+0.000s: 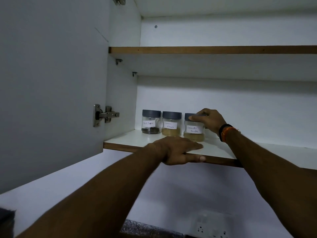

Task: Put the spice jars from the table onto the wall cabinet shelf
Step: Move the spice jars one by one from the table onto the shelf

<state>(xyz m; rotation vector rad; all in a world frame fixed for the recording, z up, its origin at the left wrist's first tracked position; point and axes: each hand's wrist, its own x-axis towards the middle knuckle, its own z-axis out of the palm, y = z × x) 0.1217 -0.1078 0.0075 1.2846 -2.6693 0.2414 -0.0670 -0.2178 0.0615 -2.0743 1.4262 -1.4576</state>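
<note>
While the cabinet door [51, 83] stands swung open at the left, three spice jars sit in a row on the lower shelf [130, 140] of the wall cabinet, near its left wall and toward the far side. The leftmost is the black pepper jar [151, 122], with dark grains at its bottom; just right of it stands the garam masala jar [171, 124], part filled with tan powder; right again is the coriander powder jar [193, 128], slightly nearer the front edge than the other two. All three are upright, with grey lids and white handwritten labels (the writing is legible but loose).

The right hand [210, 119] reaches in from the right and grips the coriander powder jar by its lid, fingers curled over the top and far side, thumb on the lid's near face; the jar's base rests on the shelf. A dark band with an orange thread circles that wrist [226, 132].

The left hand [178, 150] lies on the shelf's front edge, just near and slightly left of the coriander jar, fingers laid flat on top and thumb pressed against the brown edge strip below, holding no jar.

An upper shelf [205, 49] runs above. A wall socket [212, 227] shows blurred at the bottom.
</note>
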